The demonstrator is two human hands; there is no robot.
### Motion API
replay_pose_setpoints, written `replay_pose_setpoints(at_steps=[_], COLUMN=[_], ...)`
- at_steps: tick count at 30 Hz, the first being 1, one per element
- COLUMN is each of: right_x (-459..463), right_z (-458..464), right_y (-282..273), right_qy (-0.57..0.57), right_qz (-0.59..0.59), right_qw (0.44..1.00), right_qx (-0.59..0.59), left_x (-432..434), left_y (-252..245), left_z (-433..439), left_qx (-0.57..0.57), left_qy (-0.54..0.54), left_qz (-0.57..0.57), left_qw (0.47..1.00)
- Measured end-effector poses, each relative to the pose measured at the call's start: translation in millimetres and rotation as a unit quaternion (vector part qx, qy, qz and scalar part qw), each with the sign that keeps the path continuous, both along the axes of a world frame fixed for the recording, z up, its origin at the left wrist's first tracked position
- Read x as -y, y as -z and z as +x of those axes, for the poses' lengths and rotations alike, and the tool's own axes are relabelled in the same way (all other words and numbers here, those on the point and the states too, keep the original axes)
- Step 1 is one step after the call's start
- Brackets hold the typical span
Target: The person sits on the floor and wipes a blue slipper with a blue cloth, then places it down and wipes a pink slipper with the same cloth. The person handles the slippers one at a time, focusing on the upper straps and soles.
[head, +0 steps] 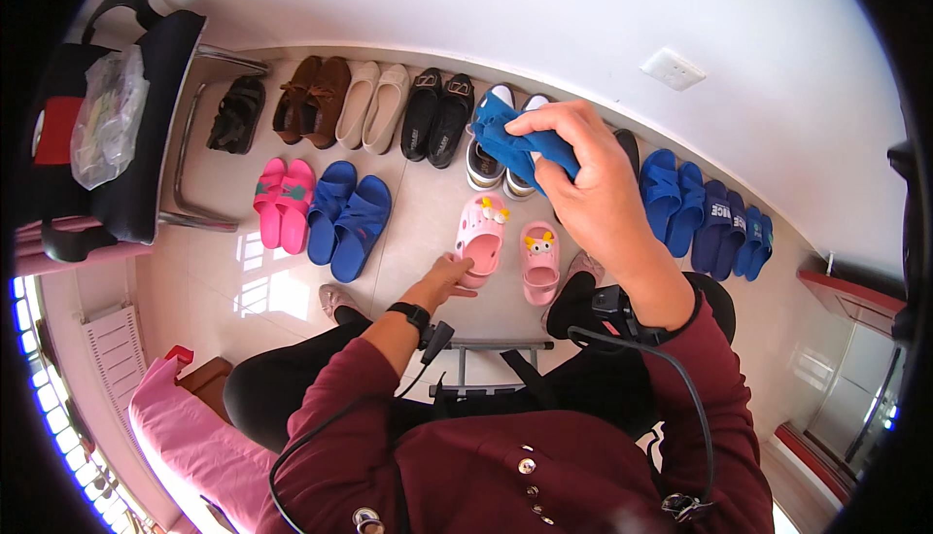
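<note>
My left hand (446, 277) grips the heel of a pink clog (482, 239), thumb inside its opening. This clog has white and yellow figures on its toe. Its mate, a second pink clog (540, 264) with a yellow-and-white cartoon face, stands to the right on the tiled floor, near my right foot. Raised above the shoes, my right hand (583, 162) pinches a bunched blue cloth (510, 137) between thumb and fingers. Cloth and hand partly cover a pair of white-and-dark sneakers (485, 166) by the wall.
Brown shoes (324, 100), cream flats (386, 107) and black flats (441, 122) line the wall. Nearer me are pink slides (295, 206) and blue slippers (362, 228). Several more blue slippers (662, 195) stand to the right. A black chair (171, 97) holds a plastic bag (109, 122) on the left.
</note>
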State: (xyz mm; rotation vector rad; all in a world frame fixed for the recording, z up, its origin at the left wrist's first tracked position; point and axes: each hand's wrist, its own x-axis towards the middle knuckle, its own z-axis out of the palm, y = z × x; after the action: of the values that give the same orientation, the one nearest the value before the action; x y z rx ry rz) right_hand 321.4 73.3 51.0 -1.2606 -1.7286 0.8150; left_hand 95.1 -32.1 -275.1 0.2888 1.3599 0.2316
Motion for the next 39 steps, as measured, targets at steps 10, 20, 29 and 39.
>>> replay_pose_setpoints(at_steps=[10,20,29,39], right_x=[-0.6,9.9,-24.6,-40.0], right_z=[-22.2,-64.4,-28.4,-20.9], right_y=[16.2,34.4,20.6,32.9], right_qy=[-0.046,-0.136,-0.01,0.021], right_qz=[0.142,0.29,0.203,0.08], right_qw=[0.987,0.933,0.971,0.995], right_qx=[0.067,0.166,0.124,-0.053], left_x=[-46.3,-42.3,-49.5,-43.9], left_y=[-202.5,-260.8,-254.2,-253.0], left_z=[-43.3,-42.3,-43.4,-50.5], left_qx=[-0.208,-0.29,-0.214,-0.074], left_qy=[0.102,0.12,0.027,-0.059], left_qz=[0.355,0.539,0.536,0.478], left_qw=[0.906,0.781,0.816,0.873])
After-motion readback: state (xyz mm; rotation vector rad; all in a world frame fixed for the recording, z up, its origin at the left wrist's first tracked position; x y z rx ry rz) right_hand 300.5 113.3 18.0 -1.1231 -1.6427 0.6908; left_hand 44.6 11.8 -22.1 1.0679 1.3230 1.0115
